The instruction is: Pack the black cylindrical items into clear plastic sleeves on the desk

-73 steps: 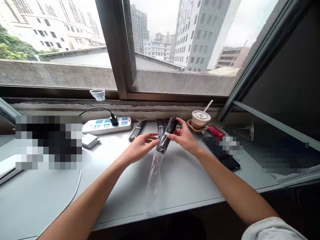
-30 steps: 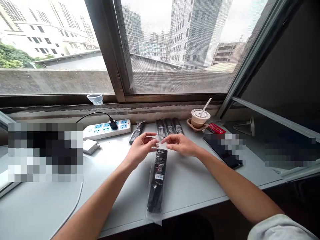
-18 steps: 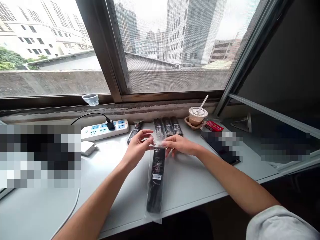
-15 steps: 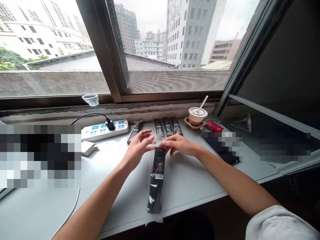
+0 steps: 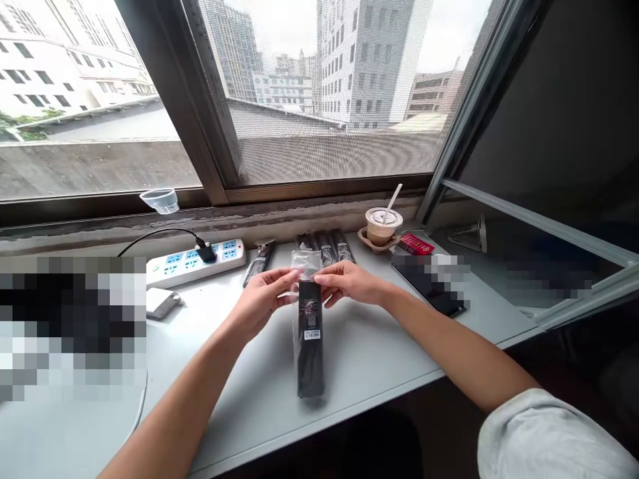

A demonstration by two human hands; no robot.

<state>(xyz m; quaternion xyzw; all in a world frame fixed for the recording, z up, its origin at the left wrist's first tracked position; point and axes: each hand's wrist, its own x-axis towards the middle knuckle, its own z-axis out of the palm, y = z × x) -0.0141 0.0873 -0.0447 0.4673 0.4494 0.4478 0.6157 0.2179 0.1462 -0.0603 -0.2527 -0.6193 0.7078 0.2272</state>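
A long, flat black package [image 5: 310, 366] in a clear plastic bag [image 5: 306, 259] lies over the desk in front of me. Its face bears a printed figure, a square code and a white barcode label. My left hand [image 5: 262, 296] pinches the left side of the bag near its far end. On the opposite side, my right hand [image 5: 352, 283] grips the bag between thumb and fingers. The bag's clear end stands up above the fingertips. What exactly is inside the black package cannot be made out.
Several similar black packages [image 5: 327, 249] lie against the wall, with another package [image 5: 259, 263] left of them. A white power strip [image 5: 197, 263], a charger [image 5: 162, 303], an iced drink [image 5: 383, 226] in a cardboard holder, a red packet [image 5: 417, 244] and a black tablet-like slab [image 5: 432, 289] surround the hands.
My left hand has closed onto the bag, where its fingers were spread before. The package's near end has shifted away from the desk's front edge. The camera view has turned slightly right.
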